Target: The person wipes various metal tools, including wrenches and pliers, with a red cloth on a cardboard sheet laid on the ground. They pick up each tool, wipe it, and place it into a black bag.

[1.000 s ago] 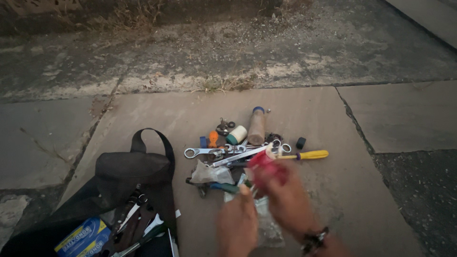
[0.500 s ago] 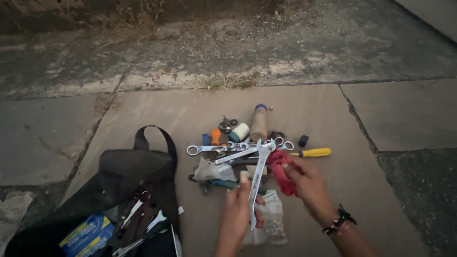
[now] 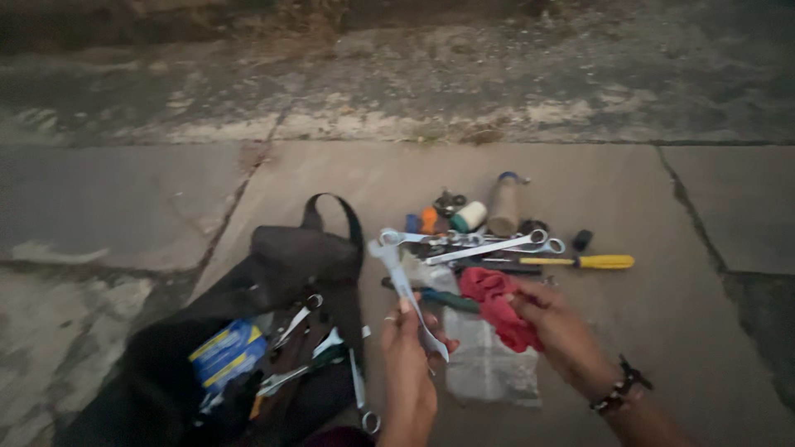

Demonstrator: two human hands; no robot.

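Observation:
My left hand [image 3: 407, 364] grips the lower end of a long silver combination wrench [image 3: 404, 285], which points up and to the left above the bag. My right hand [image 3: 556, 331] holds a crumpled red rag [image 3: 497, 300] just right of the wrench, apart from its shaft. A dark beaded band sits on my right wrist. Beyond both hands lies a heap of tools [image 3: 489, 240] on the concrete: more wrenches, a yellow-handled screwdriver [image 3: 592, 261], small rolls and a brown cylinder [image 3: 503, 205].
An open black tool bag [image 3: 281, 331] lies at the lower left with wrenches and a blue-and-yellow packet [image 3: 225, 352] inside. A clear plastic bag [image 3: 489, 360] lies on the concrete slab [image 3: 712, 348] under my hands. Cracked pavement and dirt run behind.
My left hand has swung the wrench from upright to leaning left over the bag. My right hand with the red rag has come off the wrench and moved slightly right.

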